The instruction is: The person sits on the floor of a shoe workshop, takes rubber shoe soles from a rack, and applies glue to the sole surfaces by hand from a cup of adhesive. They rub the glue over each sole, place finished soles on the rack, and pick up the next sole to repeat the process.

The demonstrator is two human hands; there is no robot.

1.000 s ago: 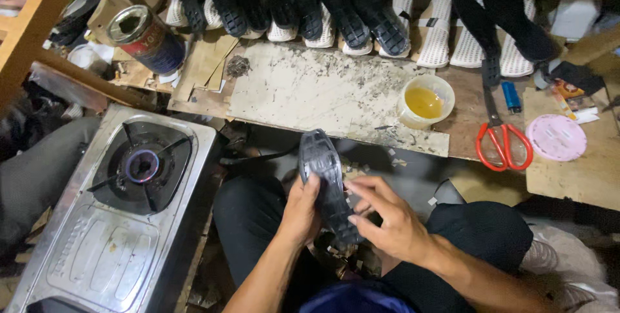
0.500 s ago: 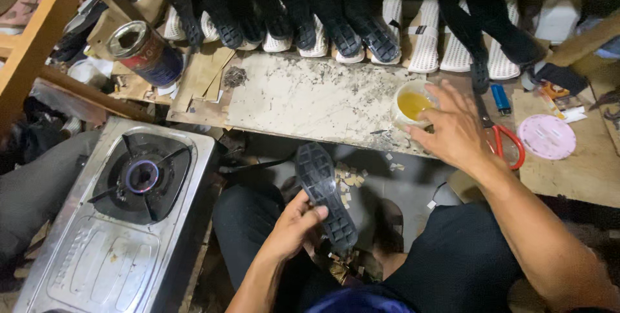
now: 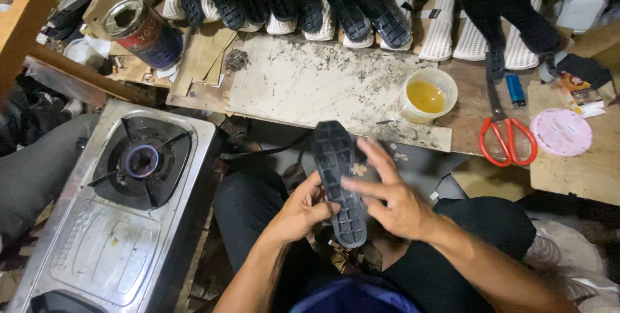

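Over the person's lap, the left hand (image 3: 298, 213) gripped a black moulded rubber shoe sole (image 3: 339, 184) while the right hand's (image 3: 394, 200) open fingers brushed it, so it could've slipped toward the lit steel gas burner (image 3: 142, 161) nearby.

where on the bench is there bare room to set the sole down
The stained board is bare between the row of soles and the cup of yellow liquid. Right of the cup it is crowded: red scissors, blue lighter, pink lid.
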